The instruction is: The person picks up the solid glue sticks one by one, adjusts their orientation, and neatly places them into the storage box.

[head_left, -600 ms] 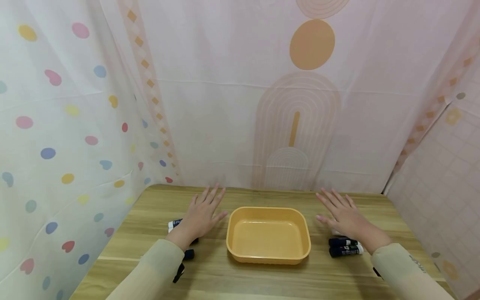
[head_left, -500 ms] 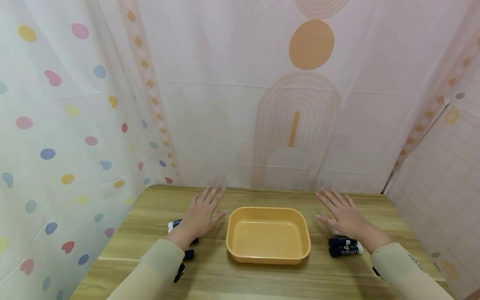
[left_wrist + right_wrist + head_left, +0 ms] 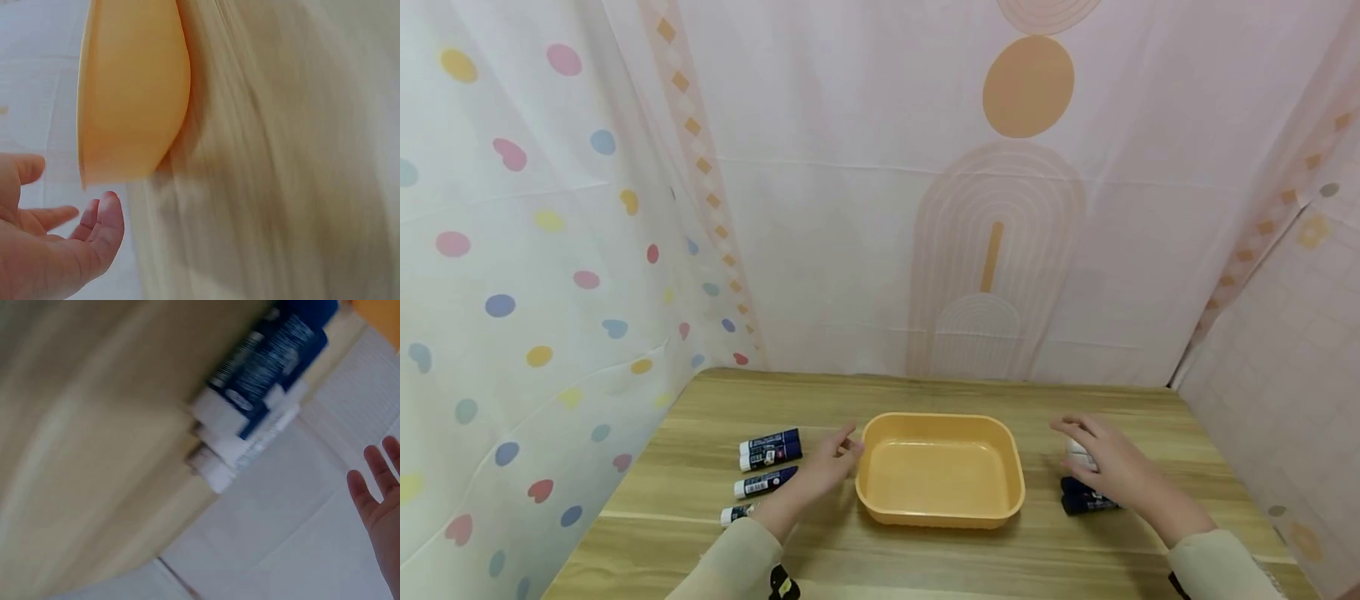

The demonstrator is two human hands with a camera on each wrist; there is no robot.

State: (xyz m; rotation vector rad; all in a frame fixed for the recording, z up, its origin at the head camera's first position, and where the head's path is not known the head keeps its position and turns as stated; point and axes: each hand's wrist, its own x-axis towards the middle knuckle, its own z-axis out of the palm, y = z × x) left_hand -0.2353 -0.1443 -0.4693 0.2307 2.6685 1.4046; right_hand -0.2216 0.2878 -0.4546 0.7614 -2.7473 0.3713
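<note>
In the head view, a yellow-orange plastic basin (image 3: 940, 479) sits mid-table. My left hand (image 3: 827, 467) is at its left rim with fingers loosely bent; the left wrist view shows fingertips (image 3: 111, 206) just below the basin's corner (image 3: 119, 165), holding nothing. My right hand (image 3: 1116, 471) hovers over a group of tubes at the right, fingers relaxed and gripping nothing. Among these are dark blue tubes (image 3: 1084, 500) that look like glue sticks, and white ones (image 3: 1077, 452) partly hidden by the hand. The right wrist view shows a blue-labelled tube (image 3: 269, 362) beside white ones (image 3: 250, 450).
Left of the basin lie several similar dark blue tubes (image 3: 770, 457) with white ends, the nearest one (image 3: 737, 514) partly covered by the left arm. Patterned cloth (image 3: 820, 250) hangs behind the wooden table (image 3: 902, 567) and at both sides.
Both hands were spread flat beside the basin. The left has moved toward the basin's left rim, uncovering the left tubes; the right has drawn back over the right tubes, its fingers bending.
</note>
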